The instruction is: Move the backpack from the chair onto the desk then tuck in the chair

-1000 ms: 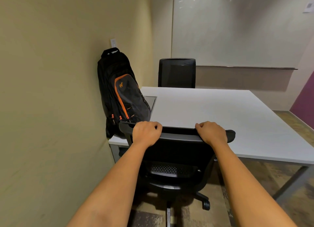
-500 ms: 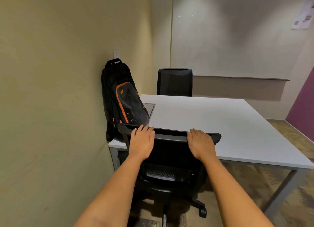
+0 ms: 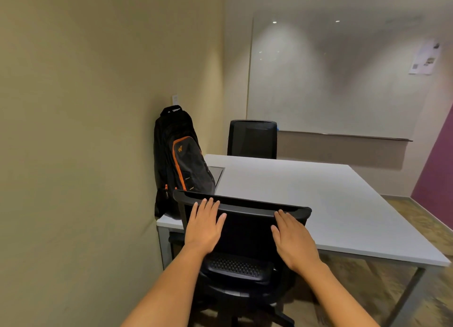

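Observation:
A black backpack (image 3: 181,165) with orange trim stands upright on the near left corner of the white desk (image 3: 306,192), leaning against the beige wall. A black office chair (image 3: 245,233) is pushed against the desk's near edge, its seat under the desktop. My left hand (image 3: 204,228) lies flat with fingers apart on the left side of the backrest, just below its top rail. My right hand (image 3: 293,239) lies flat on the right side of the backrest the same way. Neither hand grips anything.
A second black chair (image 3: 252,139) stands at the desk's far side. A whiteboard (image 3: 331,81) with a ledge covers the far wall. The beige wall is close on the left. A grey cable hatch (image 3: 217,173) is set in the desktop beside the backpack. A purple wall (image 3: 436,170) stands right.
My hands have let go of the backrest's top rail and opened flat against its back. The view has pulled back and tilted up.

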{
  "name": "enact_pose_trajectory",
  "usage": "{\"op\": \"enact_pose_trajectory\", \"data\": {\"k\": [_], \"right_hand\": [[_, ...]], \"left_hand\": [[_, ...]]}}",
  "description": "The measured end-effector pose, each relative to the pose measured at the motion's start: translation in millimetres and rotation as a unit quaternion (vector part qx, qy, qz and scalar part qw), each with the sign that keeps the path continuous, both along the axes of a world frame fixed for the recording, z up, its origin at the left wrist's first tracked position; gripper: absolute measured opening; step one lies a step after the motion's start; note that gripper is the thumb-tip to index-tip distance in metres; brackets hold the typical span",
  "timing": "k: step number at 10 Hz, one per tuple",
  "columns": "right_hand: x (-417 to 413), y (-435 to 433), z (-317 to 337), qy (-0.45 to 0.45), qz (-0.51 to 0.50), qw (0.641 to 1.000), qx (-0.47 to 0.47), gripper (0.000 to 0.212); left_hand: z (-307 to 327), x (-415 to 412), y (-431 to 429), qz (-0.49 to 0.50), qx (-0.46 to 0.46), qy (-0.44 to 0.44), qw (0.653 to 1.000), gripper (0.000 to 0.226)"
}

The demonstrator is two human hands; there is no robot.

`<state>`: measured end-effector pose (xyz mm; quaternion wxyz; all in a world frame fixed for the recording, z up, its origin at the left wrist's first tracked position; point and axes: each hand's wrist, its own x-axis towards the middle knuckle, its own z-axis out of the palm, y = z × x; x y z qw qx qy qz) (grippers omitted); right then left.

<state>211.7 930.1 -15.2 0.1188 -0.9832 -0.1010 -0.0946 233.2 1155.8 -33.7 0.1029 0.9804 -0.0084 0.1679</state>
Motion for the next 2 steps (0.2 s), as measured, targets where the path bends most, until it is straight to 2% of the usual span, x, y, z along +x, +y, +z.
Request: {"op": "enact_pose_trajectory", "data": {"k": [1, 2], "right_hand": [[-14.5, -7.8, 6.6, -0.030, -0.006, 0.997, 0.075, 0.048], [-35.3, -16.5, 23.0, -0.094, -0.010, 0.973, 0.210, 0.040]], "left_hand": [[20.6, 5.2, 1.8, 0.001, 0.018, -0.016, 1.000, 0.057], [50.6, 15.8, 2.8, 0.002, 0.008, -0.070, 0.998, 0.057]]}}
